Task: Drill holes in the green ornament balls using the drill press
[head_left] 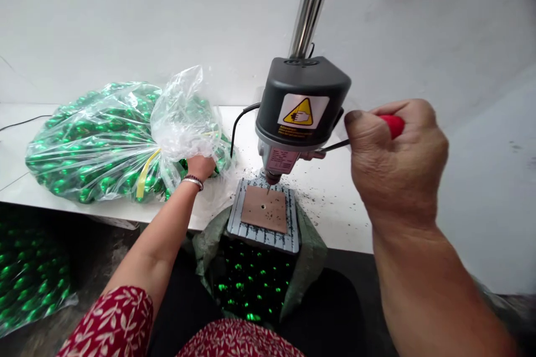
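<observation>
The person's right hand (397, 170) is clamped on the red knob (395, 125) of a dark grey bench drill's lever. Well apart from it, the left hand (201, 166) reaches into a clear plastic bag (178, 117) of shiny green balls (86, 174) on a white table (339, 223), its hidden fingers making its grip impossible to tell. Under the drill (304, 81) lies a flat brown square plate (253, 215).

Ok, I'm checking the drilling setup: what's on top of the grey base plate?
The base plate bears a brown board with a hole, plus dark specks. What lies beneath the board is hidden.
</observation>
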Available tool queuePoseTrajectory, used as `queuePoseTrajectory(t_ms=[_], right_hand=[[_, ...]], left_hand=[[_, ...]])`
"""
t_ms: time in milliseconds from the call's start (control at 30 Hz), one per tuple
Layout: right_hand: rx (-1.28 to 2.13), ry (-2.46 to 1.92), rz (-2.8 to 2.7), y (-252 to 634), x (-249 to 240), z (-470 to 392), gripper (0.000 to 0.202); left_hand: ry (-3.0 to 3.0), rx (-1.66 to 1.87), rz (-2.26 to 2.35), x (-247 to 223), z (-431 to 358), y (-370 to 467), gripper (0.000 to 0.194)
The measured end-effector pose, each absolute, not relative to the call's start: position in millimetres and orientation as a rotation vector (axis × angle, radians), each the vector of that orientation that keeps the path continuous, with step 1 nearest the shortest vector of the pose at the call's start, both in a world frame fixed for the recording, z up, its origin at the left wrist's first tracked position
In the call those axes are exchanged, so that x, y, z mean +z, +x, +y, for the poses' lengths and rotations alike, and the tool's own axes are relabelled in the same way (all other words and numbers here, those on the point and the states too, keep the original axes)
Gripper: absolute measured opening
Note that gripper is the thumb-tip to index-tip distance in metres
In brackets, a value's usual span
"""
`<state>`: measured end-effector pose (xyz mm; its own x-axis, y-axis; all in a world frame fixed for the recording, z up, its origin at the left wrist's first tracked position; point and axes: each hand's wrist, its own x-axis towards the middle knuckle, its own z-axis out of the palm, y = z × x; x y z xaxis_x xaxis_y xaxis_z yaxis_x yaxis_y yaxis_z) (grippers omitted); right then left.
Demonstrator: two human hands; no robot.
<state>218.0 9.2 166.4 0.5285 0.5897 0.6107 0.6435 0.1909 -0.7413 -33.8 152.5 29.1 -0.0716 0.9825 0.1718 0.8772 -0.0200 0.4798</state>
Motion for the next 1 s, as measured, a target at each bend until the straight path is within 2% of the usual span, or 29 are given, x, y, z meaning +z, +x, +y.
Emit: queuePoseTrajectory(t_ms=[133, 233, 400, 567, 667, 867, 1000], right_hand=[[-0.077, -1.478, -1.132, 221.6, 163.6, 7.9, 0.022], [-0.111, -1.458, -1.16, 222.4, 162.4, 7.6, 0.025], [-0.12, -1.432, -1.149, 220.6, 161.1, 8.2, 0.025], [-0.107, -1.414, -1.146, 218.5, 160.0, 7.9, 0.02], [-0.112, -1.416, -1.155, 217.3, 159.3, 6.8, 0.018], [-0.173, -1.424, -1.184, 217.8, 156.4, 4.8, 0.019], [-0.14, -1.389, -1.174, 218.3, 154.9, 4.6, 0.023]], left_hand=[[2.042, 0.482, 2.263, 34.5, 190.5, -42.4, 0.054], [2.05, 0.351, 2.263, 28.2, 205.3, -55.9, 0.064], [2.171, 0.12, 2.199, 16.4, 195.5, -57.3, 0.065], [2.295, -0.073, 2.081, 13.0, 145.6, -42.7, 0.061], [2.196, 0.018, 2.107, 5.3, 113.1, -39.0, 0.061], [2.057, 0.452, 2.115, 0.9, 89.4, -44.8, 0.054], [2.003, 0.532, 2.166, 2.7, 82.0, -50.6, 0.049]])
